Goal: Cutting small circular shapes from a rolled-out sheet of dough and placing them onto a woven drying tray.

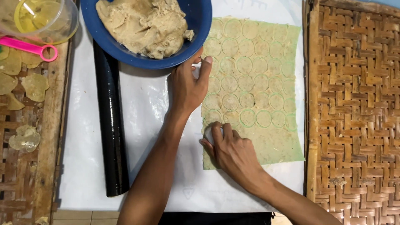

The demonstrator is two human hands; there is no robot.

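A thin rolled sheet of beige dough (258, 87) lies on a green underlay, stamped with several rows of round cut marks. My right hand (233, 152) presses a small round white cutter (209, 133) into the sheet's lower left part. My left hand (189, 85) rests flat at the sheet's left edge, fingers touching the dough beside the blue bowl (200, 25). That bowl holds a lump of raw dough (143, 25).
A black rolling pin (110, 125) lies upright on the white sheet (146, 125). A woven bamboo tray (354, 112) stands to the right. To the left, another tray with several cut dough rounds (25, 137), a pink scoop (29, 46) and a clear container (41, 16).
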